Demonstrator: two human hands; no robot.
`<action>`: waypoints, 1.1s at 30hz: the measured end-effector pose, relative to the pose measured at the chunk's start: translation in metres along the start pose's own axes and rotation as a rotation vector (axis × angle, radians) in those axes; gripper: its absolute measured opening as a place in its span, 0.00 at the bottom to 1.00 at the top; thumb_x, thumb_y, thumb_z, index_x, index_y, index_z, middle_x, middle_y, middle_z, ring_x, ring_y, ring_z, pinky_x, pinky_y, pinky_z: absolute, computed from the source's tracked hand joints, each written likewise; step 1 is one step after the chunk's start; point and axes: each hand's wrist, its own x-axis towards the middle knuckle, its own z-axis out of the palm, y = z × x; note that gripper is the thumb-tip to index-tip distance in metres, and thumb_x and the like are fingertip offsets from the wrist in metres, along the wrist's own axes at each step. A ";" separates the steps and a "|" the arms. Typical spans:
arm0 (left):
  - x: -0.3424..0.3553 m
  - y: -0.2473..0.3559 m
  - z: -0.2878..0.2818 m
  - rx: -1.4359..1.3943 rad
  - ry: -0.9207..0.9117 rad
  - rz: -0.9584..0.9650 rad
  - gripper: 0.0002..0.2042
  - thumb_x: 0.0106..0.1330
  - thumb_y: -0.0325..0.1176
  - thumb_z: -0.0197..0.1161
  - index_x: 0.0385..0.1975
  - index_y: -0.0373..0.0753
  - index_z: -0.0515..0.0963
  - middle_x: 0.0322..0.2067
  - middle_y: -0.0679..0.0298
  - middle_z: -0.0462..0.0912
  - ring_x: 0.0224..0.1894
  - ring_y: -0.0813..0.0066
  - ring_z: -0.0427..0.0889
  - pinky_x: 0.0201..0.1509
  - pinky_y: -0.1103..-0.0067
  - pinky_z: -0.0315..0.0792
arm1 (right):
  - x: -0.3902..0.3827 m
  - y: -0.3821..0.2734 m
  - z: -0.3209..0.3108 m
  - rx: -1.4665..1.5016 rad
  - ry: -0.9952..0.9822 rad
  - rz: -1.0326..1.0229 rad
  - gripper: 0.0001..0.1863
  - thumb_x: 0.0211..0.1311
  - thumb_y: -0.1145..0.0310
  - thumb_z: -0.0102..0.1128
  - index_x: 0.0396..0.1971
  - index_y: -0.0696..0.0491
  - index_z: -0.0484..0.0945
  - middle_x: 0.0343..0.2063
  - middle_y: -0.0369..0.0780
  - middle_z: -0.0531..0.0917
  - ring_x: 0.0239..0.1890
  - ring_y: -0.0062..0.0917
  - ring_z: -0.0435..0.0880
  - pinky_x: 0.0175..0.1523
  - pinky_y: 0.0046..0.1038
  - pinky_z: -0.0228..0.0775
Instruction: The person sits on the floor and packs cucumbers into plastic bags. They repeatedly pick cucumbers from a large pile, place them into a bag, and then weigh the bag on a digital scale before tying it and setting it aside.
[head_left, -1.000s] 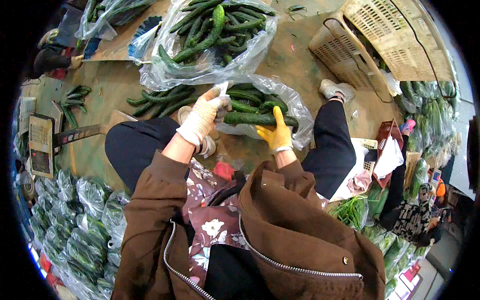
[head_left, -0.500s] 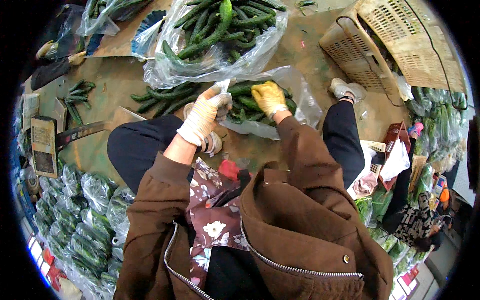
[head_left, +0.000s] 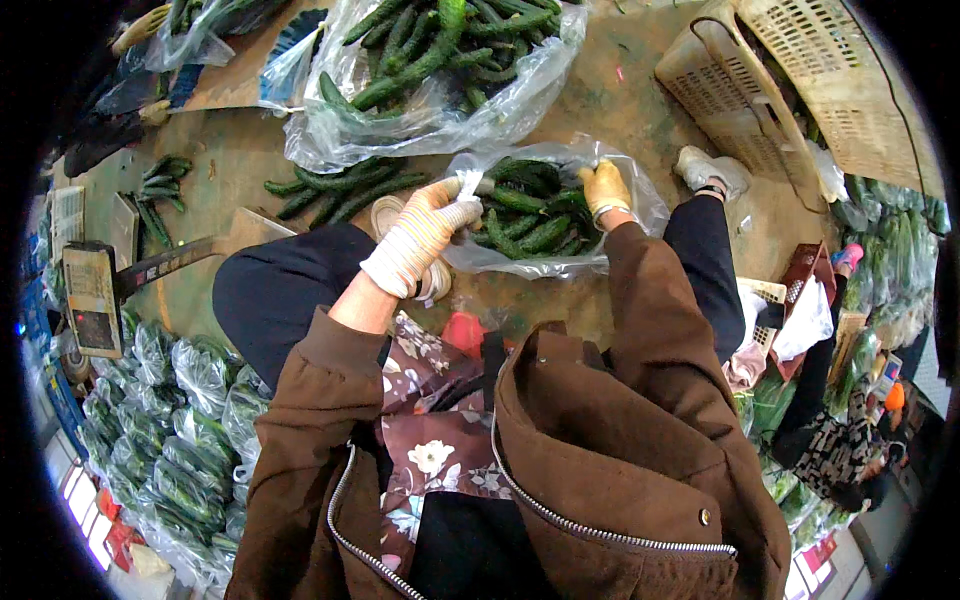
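A clear plastic bag [head_left: 650,208] lies spread between my hands, its mouth wide and several dark green cucumbers [head_left: 545,230] inside. My left hand [head_left: 425,228], in a white and yellow striped glove, is closed on the bag's left edge, where the plastic bunches up. At the opposite edge my right hand [head_left: 606,190], in a yellow glove, has its fingers curled on the plastic. Just left of the bag, loose cucumbers [head_left: 345,192] lie on the floor. Beyond it sits a larger clear bag [head_left: 330,140] heaped with more cucumbers.
A scale [head_left: 95,300] stands at the left, near a small cucumber pile [head_left: 165,180]. Bagged cucumbers [head_left: 175,450] fill the lower left. Cream plastic crates [head_left: 725,100] stand at the upper right. My shoe [head_left: 712,172] is right of the bag; another person [head_left: 840,450] is at the far right.
My right hand has moved right, from over the cucumbers to the bag's right edge. The bag is spread wider and shows more of its cucumbers. My left hand keeps its hold.
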 end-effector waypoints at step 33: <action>0.003 -0.002 -0.006 -0.198 -0.012 0.102 0.13 0.58 0.29 0.58 0.43 0.33 0.76 0.27 0.69 0.76 0.28 0.82 0.72 0.36 0.84 0.68 | -0.062 0.021 -0.131 0.594 -0.466 -0.418 0.11 0.55 0.61 0.60 0.30 0.54 0.80 0.28 0.36 0.82 0.25 0.18 0.77 0.33 0.19 0.69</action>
